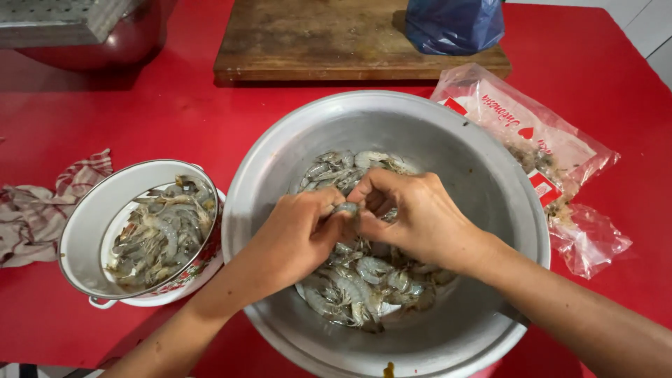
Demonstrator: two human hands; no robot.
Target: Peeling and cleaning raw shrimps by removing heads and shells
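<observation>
While poised over the metal basin (490,175), both hands (357,220) bent inward, fingertips pinching one shrimp (346,208).

A glossy red table (175,119) spreads under and around the hands. Beyond them lies a worn wooden board (315,38); far right, pale floor (651,28) shows. Light is soft, even.

Even, bright, diffuse light from above. Soft sheen on the inner wall of the large round aluminium basin (483,182); small highlights on the crumpled clear plastic bag (588,238) at right. Short shadows fall near the dark wooden cutting board (308,42). Focus sharp throughout; slight wide-angle stretch at edges.
</observation>
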